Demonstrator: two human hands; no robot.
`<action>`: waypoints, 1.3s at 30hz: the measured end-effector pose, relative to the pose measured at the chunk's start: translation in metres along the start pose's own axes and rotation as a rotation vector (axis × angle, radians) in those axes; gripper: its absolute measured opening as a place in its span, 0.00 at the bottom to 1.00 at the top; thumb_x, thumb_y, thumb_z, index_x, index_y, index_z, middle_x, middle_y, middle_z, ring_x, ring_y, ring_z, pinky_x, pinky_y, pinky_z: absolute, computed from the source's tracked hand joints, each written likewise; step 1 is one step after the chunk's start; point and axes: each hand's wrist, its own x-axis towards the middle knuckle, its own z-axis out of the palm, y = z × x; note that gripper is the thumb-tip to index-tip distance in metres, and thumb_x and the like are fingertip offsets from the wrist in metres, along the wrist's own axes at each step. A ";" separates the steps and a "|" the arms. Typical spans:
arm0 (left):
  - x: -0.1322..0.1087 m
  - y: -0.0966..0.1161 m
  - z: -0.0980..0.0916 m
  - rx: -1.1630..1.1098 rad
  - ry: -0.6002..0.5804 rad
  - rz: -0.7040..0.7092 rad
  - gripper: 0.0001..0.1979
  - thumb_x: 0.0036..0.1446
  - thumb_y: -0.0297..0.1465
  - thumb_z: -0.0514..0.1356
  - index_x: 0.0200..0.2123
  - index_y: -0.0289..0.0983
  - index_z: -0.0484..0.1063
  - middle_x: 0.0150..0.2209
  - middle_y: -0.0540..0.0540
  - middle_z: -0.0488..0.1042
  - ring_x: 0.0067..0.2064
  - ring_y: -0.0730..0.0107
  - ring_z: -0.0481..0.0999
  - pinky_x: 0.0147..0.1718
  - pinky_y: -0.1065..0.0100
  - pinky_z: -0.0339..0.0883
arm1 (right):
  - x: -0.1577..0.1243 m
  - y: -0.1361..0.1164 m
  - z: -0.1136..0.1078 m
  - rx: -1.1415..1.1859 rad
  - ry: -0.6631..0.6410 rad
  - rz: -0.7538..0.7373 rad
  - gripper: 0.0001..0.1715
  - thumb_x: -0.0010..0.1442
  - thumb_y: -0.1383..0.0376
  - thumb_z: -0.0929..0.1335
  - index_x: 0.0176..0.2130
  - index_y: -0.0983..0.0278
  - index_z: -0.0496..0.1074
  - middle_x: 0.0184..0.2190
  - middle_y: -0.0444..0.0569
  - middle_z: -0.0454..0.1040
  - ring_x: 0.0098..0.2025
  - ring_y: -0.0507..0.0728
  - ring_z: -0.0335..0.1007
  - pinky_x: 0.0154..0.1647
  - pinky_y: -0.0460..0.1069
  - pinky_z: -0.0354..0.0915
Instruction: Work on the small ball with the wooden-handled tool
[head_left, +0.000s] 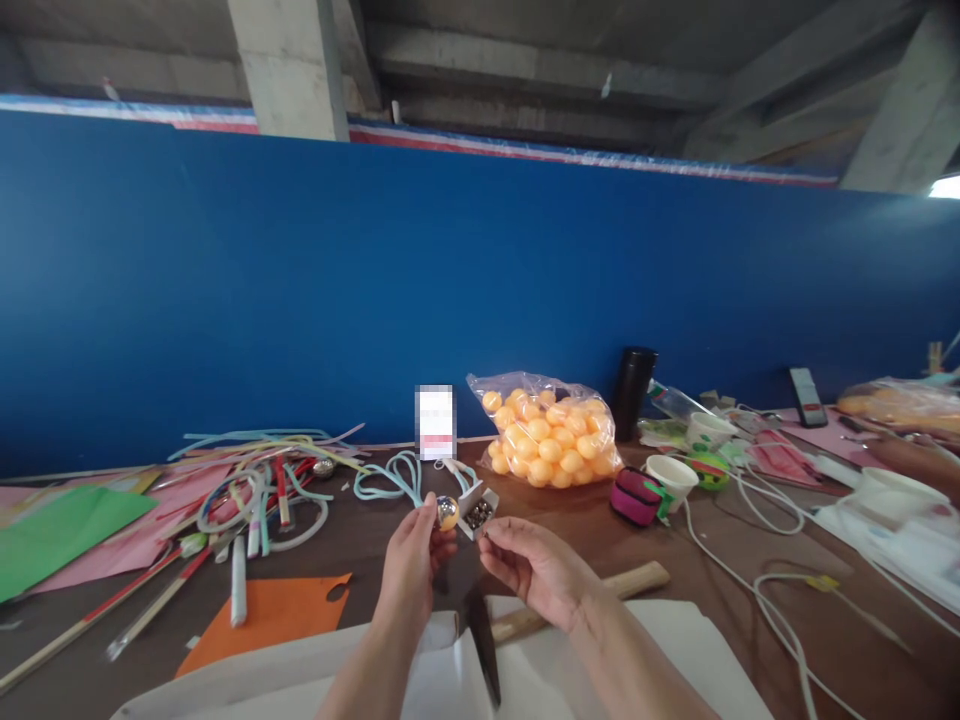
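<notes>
My left hand (411, 560) is closed around a shiny silver ball-like piece (447, 514) with a golden reflection, held up in front of me. My right hand (536, 568) pinches at the near corner of a small white box (493, 499); whatever is between its fingertips is too small to name. Several small dark metal pieces (478, 515) lie inside that box. Below both hands, a hammer with a wooden handle (637, 580) and a dark metal head (484, 645) rests on white sheets (675, 635).
A clear bag of orange balls (551, 440) stands behind my hands. Left are tangled tubes (259, 500), orange paper (281, 610) and green paper (67, 535). To the right are a black bottle (634, 392), a purple pouch (634, 497), paper cups (673, 478), white cables (780, 615) and another person's hand (911, 460).
</notes>
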 end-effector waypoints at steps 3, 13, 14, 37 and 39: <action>-0.001 0.001 0.001 -0.005 0.009 0.001 0.19 0.40 0.40 0.70 0.30 0.33 0.72 0.25 0.49 0.72 0.25 0.74 0.72 0.22 0.73 0.67 | 0.000 0.001 0.001 0.014 -0.030 0.021 0.12 0.47 0.67 0.77 0.31 0.71 0.75 0.29 0.47 0.76 0.31 0.47 0.73 0.38 0.42 0.73; -0.001 0.000 0.001 -0.017 0.002 -0.007 0.19 0.40 0.41 0.70 0.30 0.33 0.72 0.25 0.49 0.72 0.24 0.74 0.73 0.21 0.73 0.67 | -0.001 0.004 0.003 0.070 -0.007 0.004 0.15 0.48 0.65 0.77 0.35 0.69 0.76 0.24 0.42 0.71 0.25 0.45 0.68 0.34 0.42 0.73; -0.001 0.000 0.001 -0.017 0.001 -0.009 0.19 0.40 0.41 0.70 0.29 0.33 0.72 0.25 0.49 0.72 0.24 0.74 0.73 0.21 0.73 0.67 | 0.000 0.004 0.003 0.083 -0.001 0.001 0.15 0.48 0.65 0.77 0.36 0.70 0.76 0.24 0.42 0.71 0.25 0.45 0.68 0.34 0.42 0.74; -0.006 0.003 0.004 -0.049 -0.047 -0.026 0.18 0.43 0.41 0.69 0.31 0.32 0.74 0.26 0.47 0.74 0.24 0.74 0.73 0.22 0.73 0.69 | -0.002 0.006 0.005 0.071 0.015 0.034 0.15 0.46 0.68 0.78 0.35 0.70 0.76 0.26 0.45 0.75 0.28 0.48 0.74 0.33 0.41 0.73; -0.007 0.003 0.004 -0.046 -0.046 -0.027 0.18 0.44 0.41 0.69 0.31 0.32 0.74 0.26 0.46 0.74 0.24 0.74 0.73 0.22 0.73 0.69 | -0.002 0.006 0.005 0.070 0.005 0.040 0.14 0.47 0.67 0.77 0.35 0.70 0.76 0.25 0.44 0.74 0.26 0.46 0.72 0.31 0.40 0.72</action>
